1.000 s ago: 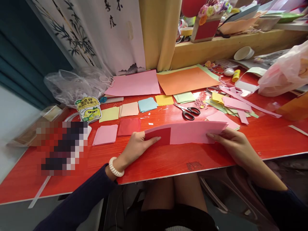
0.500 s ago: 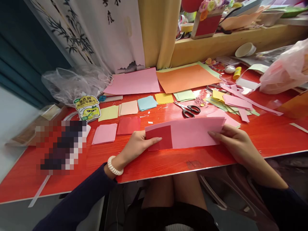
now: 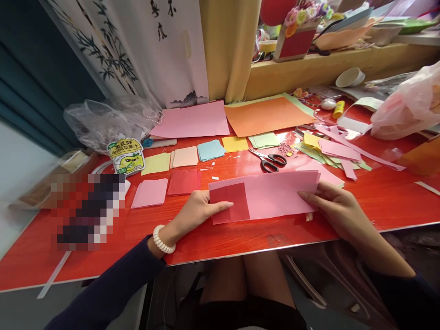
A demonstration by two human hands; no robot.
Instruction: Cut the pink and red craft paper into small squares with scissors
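Note:
Between both hands stretches a long pink paper strip [image 3: 275, 195], held above the front edge of the red table. A darker red paper square [image 3: 239, 213] lies against its left end. My left hand [image 3: 197, 208] pinches that end, its thumb pressing on the red square and its fingers behind the paper. At the right end my right hand [image 3: 332, 201] grips the pink strip between thumb and fingers. Just beyond the strip lie scissors [image 3: 270, 160] with black handles. Left of them, a stack of red squares [image 3: 184, 182] sits near my left hand.
Stacks of pink [image 3: 150, 192], light green [image 3: 155, 163], peach [image 3: 184, 156], blue [image 3: 211, 150] and yellow squares [image 3: 235, 143] lie at the left and middle. Behind them are large pink [image 3: 192, 120] and orange sheets [image 3: 270, 113]. Paper scraps [image 3: 338, 149] and a plastic bag [image 3: 409, 105] are at the right.
The pink strip has tilted a little, and its left end with the red square sits slightly lower. Both hands keep their hold. The view has shifted slightly.

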